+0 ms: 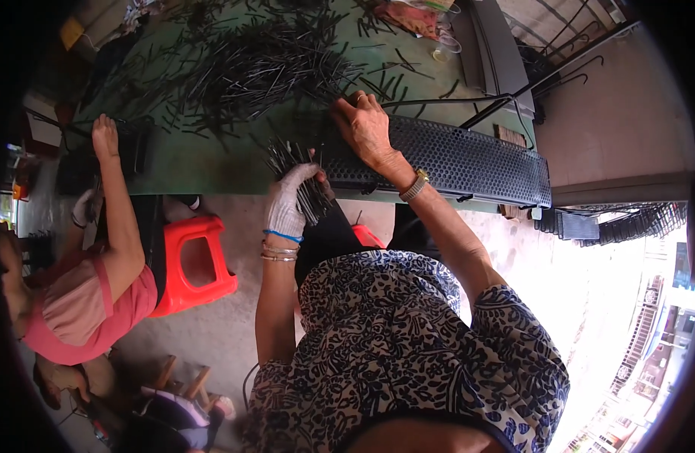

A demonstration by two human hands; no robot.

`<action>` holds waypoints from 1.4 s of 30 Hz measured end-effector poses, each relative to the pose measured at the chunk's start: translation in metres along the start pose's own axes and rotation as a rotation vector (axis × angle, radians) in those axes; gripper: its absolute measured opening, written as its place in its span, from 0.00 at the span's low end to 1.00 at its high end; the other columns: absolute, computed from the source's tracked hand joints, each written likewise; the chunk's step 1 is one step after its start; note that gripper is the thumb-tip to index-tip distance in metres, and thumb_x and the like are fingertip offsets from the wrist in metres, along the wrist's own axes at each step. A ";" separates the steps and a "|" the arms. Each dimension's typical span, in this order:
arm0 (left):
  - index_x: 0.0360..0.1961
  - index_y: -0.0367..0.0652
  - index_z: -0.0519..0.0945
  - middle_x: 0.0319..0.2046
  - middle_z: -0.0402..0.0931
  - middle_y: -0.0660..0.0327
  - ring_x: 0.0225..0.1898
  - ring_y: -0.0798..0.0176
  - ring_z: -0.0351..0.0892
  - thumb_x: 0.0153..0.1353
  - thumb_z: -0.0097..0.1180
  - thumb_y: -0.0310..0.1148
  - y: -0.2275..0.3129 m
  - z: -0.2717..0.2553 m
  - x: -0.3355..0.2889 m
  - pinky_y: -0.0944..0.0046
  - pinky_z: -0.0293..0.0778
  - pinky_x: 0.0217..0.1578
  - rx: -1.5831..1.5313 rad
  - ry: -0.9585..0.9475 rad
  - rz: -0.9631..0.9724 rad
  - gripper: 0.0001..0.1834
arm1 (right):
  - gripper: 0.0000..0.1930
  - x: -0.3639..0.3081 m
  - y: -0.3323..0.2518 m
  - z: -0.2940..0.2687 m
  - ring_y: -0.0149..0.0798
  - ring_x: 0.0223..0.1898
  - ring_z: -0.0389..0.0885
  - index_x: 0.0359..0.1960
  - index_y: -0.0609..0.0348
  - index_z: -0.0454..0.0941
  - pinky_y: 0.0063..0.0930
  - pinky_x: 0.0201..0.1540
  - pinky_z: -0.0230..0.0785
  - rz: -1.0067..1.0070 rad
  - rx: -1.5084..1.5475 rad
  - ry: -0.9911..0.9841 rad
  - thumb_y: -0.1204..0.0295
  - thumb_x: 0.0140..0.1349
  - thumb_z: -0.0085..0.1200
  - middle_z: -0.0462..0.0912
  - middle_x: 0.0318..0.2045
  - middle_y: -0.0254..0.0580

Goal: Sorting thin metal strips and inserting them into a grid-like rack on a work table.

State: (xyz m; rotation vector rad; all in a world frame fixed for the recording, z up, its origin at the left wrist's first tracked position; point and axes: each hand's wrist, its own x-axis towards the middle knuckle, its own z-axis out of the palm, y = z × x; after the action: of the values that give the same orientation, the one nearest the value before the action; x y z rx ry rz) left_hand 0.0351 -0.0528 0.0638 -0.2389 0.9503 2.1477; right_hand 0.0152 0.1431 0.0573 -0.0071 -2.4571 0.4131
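My left hand (289,204), in a white knitted glove, is closed around a bundle of thin dark strips (311,202) at the table's near edge. The strips stick out above and below the fist. My right hand (368,130) is bare, with a watch at the wrist, and hovers over the left end of a long black perforated panel (461,155). Its fingers are bent together, and what they pinch is too small or hidden to name. A large heap of similar dark strips (261,72) lies just beyond both hands.
The panel lies along the near edge of a green table (212,170) strewn with loose strips. A thin dark cable (445,101) runs behind it. At the left a co-worker in pink (98,302) reaches onto the table, beside a red plastic stool (200,264). Grey panels (498,53) stand at the far right.
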 end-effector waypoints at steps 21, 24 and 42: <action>0.30 0.36 0.77 0.25 0.74 0.61 0.30 0.66 0.74 0.59 0.52 0.30 0.026 0.024 0.003 0.67 0.73 0.34 0.528 0.106 -0.082 0.07 | 0.07 -0.014 0.072 -0.036 0.38 0.38 0.74 0.29 0.50 0.78 0.35 0.47 0.58 -0.160 -0.373 -0.105 0.68 0.47 0.52 0.75 0.27 0.36; 0.29 0.36 0.78 0.26 0.75 0.61 0.29 0.67 0.74 0.59 0.53 0.30 0.016 0.016 0.008 0.68 0.73 0.34 0.544 0.132 -0.002 0.07 | 0.07 -0.018 0.073 -0.043 0.38 0.39 0.74 0.30 0.49 0.77 0.35 0.47 0.58 -0.154 -0.381 -0.125 0.68 0.47 0.52 0.75 0.27 0.36; 0.47 0.32 0.74 0.23 0.77 0.56 0.21 0.64 0.78 0.54 0.56 0.21 -0.052 0.076 -0.008 0.64 0.78 0.24 0.024 -0.181 -0.221 0.17 | 0.22 -0.042 0.017 -0.139 0.25 0.30 0.75 0.43 0.67 0.78 0.21 0.34 0.68 0.761 0.927 -0.379 0.56 0.61 0.58 0.81 0.32 0.36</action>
State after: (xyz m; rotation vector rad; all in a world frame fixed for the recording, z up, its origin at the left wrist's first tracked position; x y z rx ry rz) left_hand 0.0870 0.0181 0.0920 -0.1289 0.8060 1.9193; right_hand 0.1300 0.1955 0.1313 -0.5172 -2.2799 1.9833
